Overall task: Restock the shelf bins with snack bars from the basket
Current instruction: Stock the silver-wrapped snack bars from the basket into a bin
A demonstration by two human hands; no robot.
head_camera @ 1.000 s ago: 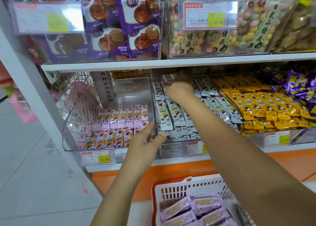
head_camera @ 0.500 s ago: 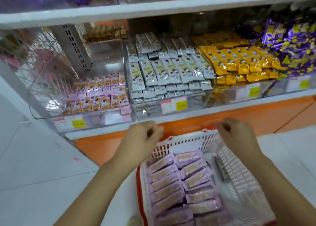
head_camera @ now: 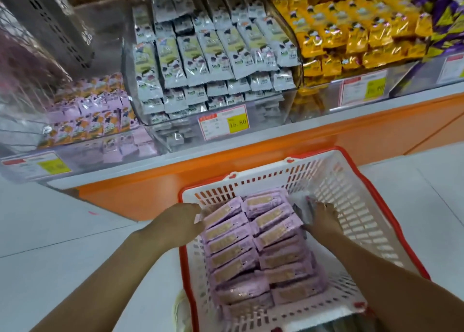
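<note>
A white basket with a red rim (head_camera: 356, 206) stands on the floor below the shelf. Two rows of purple snack bars (head_camera: 253, 244) are stacked in its left half. My left hand (head_camera: 179, 222) reaches over the basket's left wall, and its fingertips touch the left ends of the top bars. My right hand (head_camera: 324, 217) is inside the basket, fingers spread against the right side of the stack, over some silvery wrappers. On the shelf at left, a clear bin (head_camera: 30, 141) holds a low layer of purple-and-orange bars (head_camera: 93, 121).
The middle bin holds several rows of white-and-green bars (head_camera: 213, 55) behind a price tag (head_camera: 223, 122). Yellow packs (head_camera: 351, 33) fill the bin to the right, with purple packs (head_camera: 447, 10) beyond. An orange shelf base (head_camera: 175, 178) runs just behind the basket. White floor (head_camera: 62, 244) lies to the left.
Both hands came away from the shelf bins and dropped into the basket, one on each side of the purple bars. My view tilted down towards the basket.
</note>
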